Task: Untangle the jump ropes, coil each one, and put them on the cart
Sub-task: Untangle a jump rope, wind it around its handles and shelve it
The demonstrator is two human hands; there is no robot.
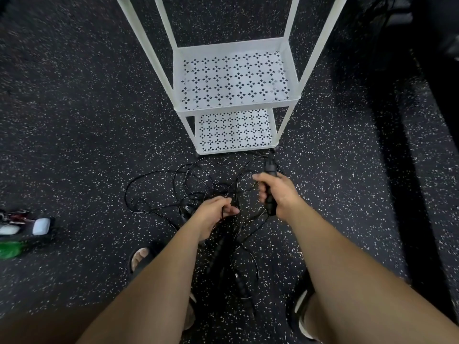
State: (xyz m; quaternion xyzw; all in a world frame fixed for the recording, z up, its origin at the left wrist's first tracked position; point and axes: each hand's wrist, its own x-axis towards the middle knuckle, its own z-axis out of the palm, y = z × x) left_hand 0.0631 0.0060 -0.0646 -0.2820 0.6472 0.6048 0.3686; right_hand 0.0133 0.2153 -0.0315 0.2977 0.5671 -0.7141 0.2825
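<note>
Ropes (211, 192) tangled on floor (87, 145) under both grips, cart (236, 105) just beyond. Right grip (275, 192) wrapped round a handle (271, 207), left grip (213, 214) pinching one rope; best lift handle, feed slack through loops slowly, no yanking

Light is even, from overhead, at a moderate level. The white cart (236, 45) reads bright without glare, while the speckled rubber floor (87, 120) stays dark. A deep shadow band runs along the floor's right edge. The black jump ropes (213, 192) show low contrast against the floor. Wide-angle bending splays the cart posts outward. The floor's corners are smeared, and small objects (24, 227) at its left edge are blurred.
</note>
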